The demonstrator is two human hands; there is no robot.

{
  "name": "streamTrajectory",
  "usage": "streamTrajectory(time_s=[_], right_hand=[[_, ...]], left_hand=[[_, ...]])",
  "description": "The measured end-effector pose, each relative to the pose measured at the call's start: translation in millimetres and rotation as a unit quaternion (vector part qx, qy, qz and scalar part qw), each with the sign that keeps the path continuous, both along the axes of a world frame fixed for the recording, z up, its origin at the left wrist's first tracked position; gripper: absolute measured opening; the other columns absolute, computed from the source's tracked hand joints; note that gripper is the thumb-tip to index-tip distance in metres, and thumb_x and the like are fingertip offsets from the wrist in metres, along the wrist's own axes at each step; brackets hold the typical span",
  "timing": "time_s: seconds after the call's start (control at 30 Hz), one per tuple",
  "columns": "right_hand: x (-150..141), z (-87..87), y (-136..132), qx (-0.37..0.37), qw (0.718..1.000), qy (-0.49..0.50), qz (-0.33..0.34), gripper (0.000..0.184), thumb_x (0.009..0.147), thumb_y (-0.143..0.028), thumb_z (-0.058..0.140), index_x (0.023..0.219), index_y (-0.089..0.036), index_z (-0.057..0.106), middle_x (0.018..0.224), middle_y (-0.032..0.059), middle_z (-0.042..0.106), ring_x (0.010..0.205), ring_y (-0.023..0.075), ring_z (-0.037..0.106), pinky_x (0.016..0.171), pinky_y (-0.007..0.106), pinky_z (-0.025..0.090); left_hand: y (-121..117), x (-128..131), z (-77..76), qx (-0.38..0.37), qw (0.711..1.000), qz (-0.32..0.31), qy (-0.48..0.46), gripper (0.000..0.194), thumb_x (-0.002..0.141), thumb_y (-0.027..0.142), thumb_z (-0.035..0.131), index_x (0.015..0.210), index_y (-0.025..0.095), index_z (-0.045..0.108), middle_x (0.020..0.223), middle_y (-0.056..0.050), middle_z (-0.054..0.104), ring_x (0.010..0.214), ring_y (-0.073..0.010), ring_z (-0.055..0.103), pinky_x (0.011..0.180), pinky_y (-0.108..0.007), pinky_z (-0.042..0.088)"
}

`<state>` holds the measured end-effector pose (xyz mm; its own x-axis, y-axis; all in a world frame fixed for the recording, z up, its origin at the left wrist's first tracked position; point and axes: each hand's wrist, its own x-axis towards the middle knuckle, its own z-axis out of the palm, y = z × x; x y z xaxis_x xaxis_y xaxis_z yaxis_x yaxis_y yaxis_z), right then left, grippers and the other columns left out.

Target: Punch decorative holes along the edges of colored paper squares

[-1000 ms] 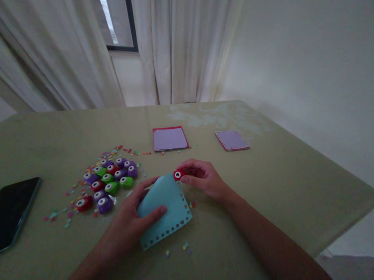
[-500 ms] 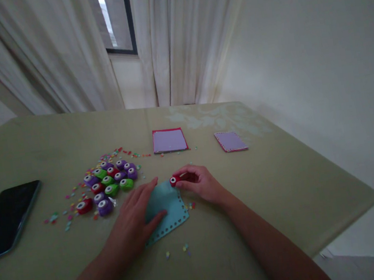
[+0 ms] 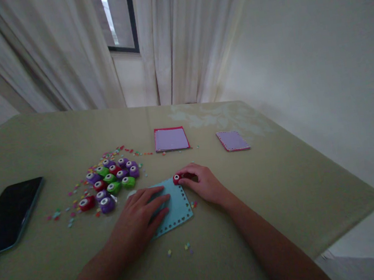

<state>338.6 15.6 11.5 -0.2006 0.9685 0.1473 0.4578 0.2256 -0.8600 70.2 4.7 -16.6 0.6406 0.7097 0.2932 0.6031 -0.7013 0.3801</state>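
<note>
A light blue paper square with small holes punched along its edges lies on the olive table. My left hand lies flat on it with the fingers stretched out, pinning it down. My right hand is closed around a small red paper punch, which sits at the sheet's far right corner. A cluster of several purple, green and red paper punches rests to the left of the sheet.
Coloured paper bits lie scattered around the punches, and a few below the sheet. Two lilac paper stacks lie further back. A dark tablet sits at the left. The table edge falls away at the right.
The blue sheet has been laid flat and turned slightly. My left hand slid further onto it. My right hand with the red punch dropped lower onto the sheet's corner.
</note>
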Motion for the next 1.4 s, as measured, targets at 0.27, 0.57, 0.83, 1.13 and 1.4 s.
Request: streamTrajectory(time_s=[0.27, 0.57, 0.83, 1.13, 1.4], right_hand=[[2.6, 2.6, 0.3, 0.006, 1.000, -0.007, 0.010, 0.014, 0.097, -0.025, 0.078, 0.109, -0.020, 0.081, 0.103, 0.0056, 0.076, 0.093, 0.0189, 0.071, 0.086, 0.031, 0.054], [5.9, -3.0, 1.6, 0.010, 1.000, -0.017, -0.008, 0.019, 0.097, -0.033, 0.078, 0.108, -0.018, 0.079, 0.102, 0.0063, 0.075, 0.088, 0.0176, 0.070, 0.079, 0.029, 0.054], [5.4, -0.9, 1.4, 0.011, 1.000, -0.014, -0.004, 0.024, 0.099, -0.040, 0.076, 0.111, -0.020, 0.080, 0.104, 0.0069, 0.076, 0.089, 0.0184, 0.071, 0.080, 0.030, 0.054], [5.5, 0.3, 0.6, 0.005, 1.000, -0.016, 0.006, 0.021, 0.099, -0.034, 0.076, 0.112, -0.019, 0.081, 0.102, 0.0066, 0.077, 0.088, 0.0187, 0.069, 0.080, 0.030, 0.052], [5.9, 0.1, 1.0, -0.007, 1.000, -0.011, 0.006, 0.021, 0.098, -0.035, 0.076, 0.112, -0.020, 0.081, 0.105, 0.0064, 0.077, 0.090, 0.0189, 0.070, 0.082, 0.031, 0.052]], left_hand=[[0.7, -1.4, 0.0, -0.008, 1.000, 0.004, 0.012, 0.034, 0.109, 0.043, 0.054, 0.136, 0.033, 0.073, 0.149, -0.006, 0.068, 0.130, -0.0318, 0.065, 0.110, -0.059, 0.054], [0.4, -2.5, 0.2, -0.014, 1.000, 0.016, 0.008, 0.036, 0.109, 0.042, 0.053, 0.137, 0.032, 0.073, 0.149, -0.007, 0.067, 0.132, -0.0316, 0.064, 0.112, -0.056, 0.053], [1.2, -1.6, 1.6, -0.026, 1.000, 0.004, 0.001, 0.035, 0.109, 0.039, 0.053, 0.136, 0.031, 0.073, 0.149, -0.007, 0.067, 0.131, -0.0307, 0.064, 0.112, -0.057, 0.052], [0.4, -0.8, 0.6, -0.026, 1.000, 0.004, -0.001, 0.035, 0.109, 0.040, 0.053, 0.137, 0.031, 0.072, 0.151, -0.006, 0.066, 0.133, -0.0305, 0.064, 0.114, -0.056, 0.052], [0.0, -0.2, -1.6, -0.019, 1.000, 0.004, -0.012, 0.035, 0.109, 0.039, 0.052, 0.137, 0.031, 0.072, 0.150, -0.007, 0.067, 0.132, -0.0301, 0.064, 0.113, -0.055, 0.052]])
